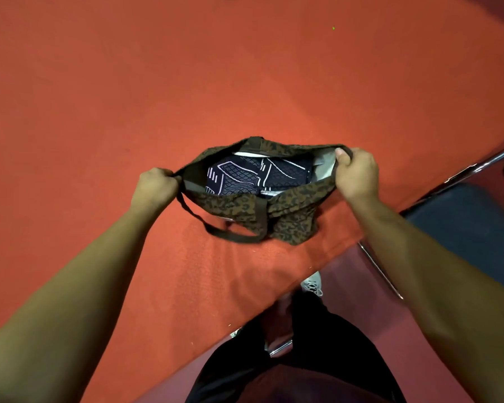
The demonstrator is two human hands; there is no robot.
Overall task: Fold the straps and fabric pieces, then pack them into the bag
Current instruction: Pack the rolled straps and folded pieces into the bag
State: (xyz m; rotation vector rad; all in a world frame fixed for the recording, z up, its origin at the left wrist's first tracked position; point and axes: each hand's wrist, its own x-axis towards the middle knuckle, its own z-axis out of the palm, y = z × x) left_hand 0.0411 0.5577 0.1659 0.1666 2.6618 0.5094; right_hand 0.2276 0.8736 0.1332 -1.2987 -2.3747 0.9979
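A brown leopard-print bag (288, 212) lies on the orange cloth-covered table (128, 97), its mouth pulled wide. Inside it lie folded dark navy fabric pieces with white line patterns (253, 175), with a strip of white fabric showing at the back. My left hand (154, 187) grips the bag's left end. My right hand (357, 174) grips the right end of the rim, thumb hooked over a dark strap. One dark carry strap (216, 228) hangs loose over the bag's front onto the table.
The table's front edge runs diagonally from lower left to upper right. A chair with a chrome frame (454, 173) and dark blue seat (477, 225) stands to the right. My legs in black trousers and a white shoe (313, 283) show below the edge.
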